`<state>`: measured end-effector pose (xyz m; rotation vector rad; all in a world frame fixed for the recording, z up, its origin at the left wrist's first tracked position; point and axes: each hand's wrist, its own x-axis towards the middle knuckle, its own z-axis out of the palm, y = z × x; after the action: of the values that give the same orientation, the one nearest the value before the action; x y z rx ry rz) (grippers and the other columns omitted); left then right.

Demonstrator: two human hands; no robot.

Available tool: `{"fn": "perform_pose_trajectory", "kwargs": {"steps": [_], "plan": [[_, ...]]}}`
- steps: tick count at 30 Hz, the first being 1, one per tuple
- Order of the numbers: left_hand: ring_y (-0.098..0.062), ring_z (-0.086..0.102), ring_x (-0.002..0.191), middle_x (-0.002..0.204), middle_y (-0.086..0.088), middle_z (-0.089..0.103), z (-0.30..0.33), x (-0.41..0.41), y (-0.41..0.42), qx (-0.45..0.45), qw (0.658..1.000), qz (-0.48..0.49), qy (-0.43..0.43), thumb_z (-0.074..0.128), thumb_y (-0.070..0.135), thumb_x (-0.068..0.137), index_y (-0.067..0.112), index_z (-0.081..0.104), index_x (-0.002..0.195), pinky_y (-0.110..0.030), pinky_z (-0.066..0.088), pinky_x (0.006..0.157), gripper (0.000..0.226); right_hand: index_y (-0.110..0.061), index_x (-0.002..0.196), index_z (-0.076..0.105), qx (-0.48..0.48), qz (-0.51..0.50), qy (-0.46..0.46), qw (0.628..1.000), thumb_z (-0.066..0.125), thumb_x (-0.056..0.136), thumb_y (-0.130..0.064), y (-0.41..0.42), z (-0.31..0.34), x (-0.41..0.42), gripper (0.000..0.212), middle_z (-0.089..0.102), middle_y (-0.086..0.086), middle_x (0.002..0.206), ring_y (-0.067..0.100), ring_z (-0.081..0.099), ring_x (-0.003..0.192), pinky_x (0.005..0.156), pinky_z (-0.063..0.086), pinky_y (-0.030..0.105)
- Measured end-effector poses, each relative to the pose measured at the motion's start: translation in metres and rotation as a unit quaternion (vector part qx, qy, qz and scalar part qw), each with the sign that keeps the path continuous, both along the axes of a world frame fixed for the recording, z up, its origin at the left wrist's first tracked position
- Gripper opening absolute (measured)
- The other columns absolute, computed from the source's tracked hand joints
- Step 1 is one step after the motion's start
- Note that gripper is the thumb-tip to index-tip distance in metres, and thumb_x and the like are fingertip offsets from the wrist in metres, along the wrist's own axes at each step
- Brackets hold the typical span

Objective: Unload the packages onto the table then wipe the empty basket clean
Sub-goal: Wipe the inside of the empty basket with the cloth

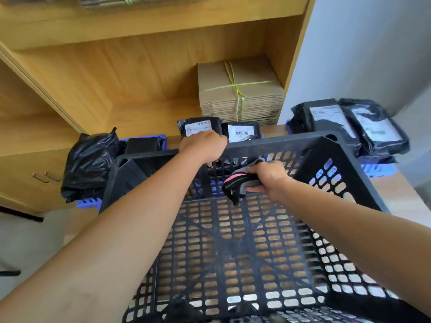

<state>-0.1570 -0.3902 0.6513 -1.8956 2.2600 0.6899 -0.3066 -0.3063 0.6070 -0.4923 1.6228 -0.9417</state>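
Note:
A black slotted plastic basket (326,145) fills the lower middle of the view, tilted toward me, with nothing inside it. My left hand (203,146) grips the basket's far rim. My right hand (268,177) holds a grey cloth with a pink stripe (238,183) bunched against the inside of the far wall. Black packages with white labels lie on the table beyond: two (198,128) just behind the rim, a pile (349,122) at the right, and a black bag (91,162) at the left.
A wooden shelf unit stands behind the table, holding a tied bundle of flat cardboard (238,92). Blue plastic crates (377,170) sit under the package piles. A grey wall (361,43) is at the right, and a pale floor shows at the lower left.

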Motion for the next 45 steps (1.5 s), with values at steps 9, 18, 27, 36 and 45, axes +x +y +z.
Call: {"fn": "perform_pose_trajectory", "kwargs": {"steps": [9, 18, 27, 36, 45], "plan": [[-0.018, 0.069, 0.067, 0.066, 0.000, 0.074, 0.006, -0.005, -0.003, 0.098, 0.991, 0.072, 0.057, 0.025, 0.035, 0.097, 0.017, 0.048, 0.112, -0.032, 0.044, 0.075, 0.034, 0.006, 0.079, 0.062, -0.080, 0.117, 0.193, 0.971, 0.053, 0.093, -0.005, 0.000, 0.038, 0.015, 0.020, 0.068, 0.023, 0.078, 0.036, 0.071, 0.059, 0.053, 0.061, 0.042], [-0.031, 0.057, 0.086, 0.101, -0.021, 0.060, 0.006, 0.003, -0.005, 0.048, 0.999, -0.007, 0.022, 0.029, 0.035, 0.081, 0.007, 0.053, 0.090, -0.036, 0.031, 0.070, 0.038, -0.016, 0.068, 0.049, -0.130, 0.270, 0.326, 0.896, 0.051, 0.090, -0.007, 0.010, 0.039, 0.057, 0.024, 0.053, 0.001, 0.066, 0.018, 0.050, 0.060, 0.054, 0.037, 0.030], [-0.025, 0.052, 0.073, 0.081, -0.005, 0.055, -0.004, 0.005, 0.002, -0.112, 0.993, -0.034, 0.015, 0.025, 0.026, 0.096, 0.016, 0.047, 0.074, -0.032, 0.030, 0.059, 0.032, -0.010, 0.073, 0.057, -0.036, 0.152, 0.294, 0.943, 0.063, 0.086, -0.012, 0.064, 0.028, 0.032, 0.014, 0.058, 0.004, 0.069, 0.020, 0.055, 0.065, 0.064, 0.049, 0.033], [-0.027, 0.056, 0.064, 0.072, -0.005, 0.060, -0.007, 0.006, 0.004, -0.206, 0.976, -0.042, 0.065, 0.031, 0.030, 0.098, 0.011, 0.062, 0.088, -0.032, 0.037, 0.055, 0.038, -0.013, 0.075, 0.056, -0.012, 0.003, 0.256, 0.967, 0.077, 0.077, -0.008, 0.111, 0.032, -0.004, 0.021, 0.061, 0.007, 0.074, 0.024, 0.058, 0.071, 0.071, 0.049, 0.038], [-0.009, 0.038, 0.133, 0.144, 0.010, 0.048, 0.007, -0.023, 0.114, -0.059, 0.929, -0.211, 0.299, 0.066, 0.049, 0.088, 0.028, 0.046, 0.144, -0.029, 0.033, 0.108, 0.063, -0.007, 0.082, 0.060, -0.031, -0.045, 0.082, 0.995, 0.081, 0.076, -0.011, 0.085, 0.053, -0.028, 0.022, 0.067, 0.011, 0.076, 0.022, 0.067, 0.063, 0.060, 0.058, 0.032]]}}
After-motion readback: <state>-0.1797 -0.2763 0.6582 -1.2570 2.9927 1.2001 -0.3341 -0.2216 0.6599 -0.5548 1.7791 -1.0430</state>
